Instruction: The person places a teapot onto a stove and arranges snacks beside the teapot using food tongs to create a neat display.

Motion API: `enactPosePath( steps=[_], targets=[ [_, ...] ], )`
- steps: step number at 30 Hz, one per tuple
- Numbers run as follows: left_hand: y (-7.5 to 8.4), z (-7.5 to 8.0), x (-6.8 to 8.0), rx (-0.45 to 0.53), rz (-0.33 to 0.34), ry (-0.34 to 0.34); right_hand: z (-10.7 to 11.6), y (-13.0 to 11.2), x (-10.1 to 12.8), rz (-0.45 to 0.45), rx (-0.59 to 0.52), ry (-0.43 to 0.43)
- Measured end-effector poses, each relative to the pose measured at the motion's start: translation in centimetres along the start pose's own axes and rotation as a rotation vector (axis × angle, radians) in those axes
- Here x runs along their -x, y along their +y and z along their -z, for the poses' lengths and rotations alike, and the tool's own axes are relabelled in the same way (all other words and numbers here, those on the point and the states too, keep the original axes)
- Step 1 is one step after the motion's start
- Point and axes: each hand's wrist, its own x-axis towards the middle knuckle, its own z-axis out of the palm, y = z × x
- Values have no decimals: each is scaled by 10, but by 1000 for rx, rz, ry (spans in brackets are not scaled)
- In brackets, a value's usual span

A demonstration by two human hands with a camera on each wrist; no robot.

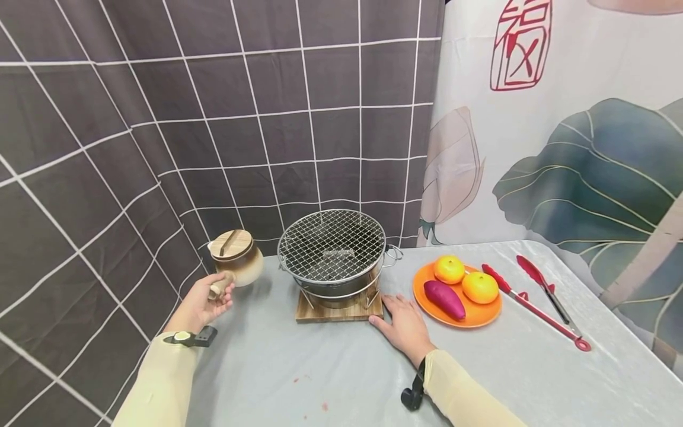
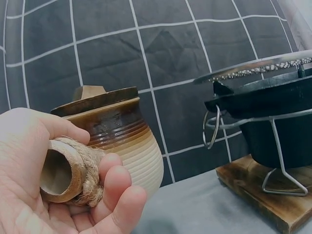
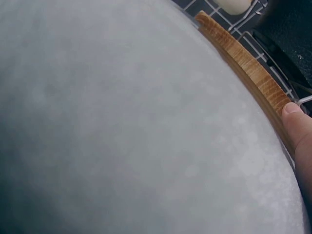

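At the left, my left hand (image 1: 210, 298) grips the twine-wrapped, hollow side handle (image 2: 63, 170) of a brown-and-cream ceramic teapot (image 1: 246, 270). A round wooden lid (image 1: 231, 244) sits on top, and the teapot tilts slightly. In the middle stands a black round charcoal grill (image 1: 341, 289) with a wire mesh (image 1: 331, 246) over it, on a wooden board (image 1: 338, 313). My right hand (image 1: 402, 326) lies on the table beside the board, fingers extended along its right edge. In the right wrist view, the thumb (image 3: 298, 124) touches the board's corner.
Right of my right hand is an orange plate (image 1: 463, 324) with two mandarins (image 1: 480, 287) and a purple sweet potato (image 1: 445, 299). Red-tipped tongs (image 1: 541, 314) lie beyond it. A grey grid curtain (image 1: 331, 136) hangs close behind and to the left.
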Motion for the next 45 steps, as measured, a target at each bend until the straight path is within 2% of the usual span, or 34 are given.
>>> enactPosePath(
  steps=[14,22,34,45],
  targets=[
    [16,-8,4,25,4,-22,1,-1,1,-1,-3,1],
    [32,-19,8,26,3,-55,0,0,1,-8,4,-1],
    [48,-33,12,1,-8,-61,-2,0,1,2,3,9],
    [62,-46,15,48,3,-76,-2,0,2,-3,4,9]
  ],
)
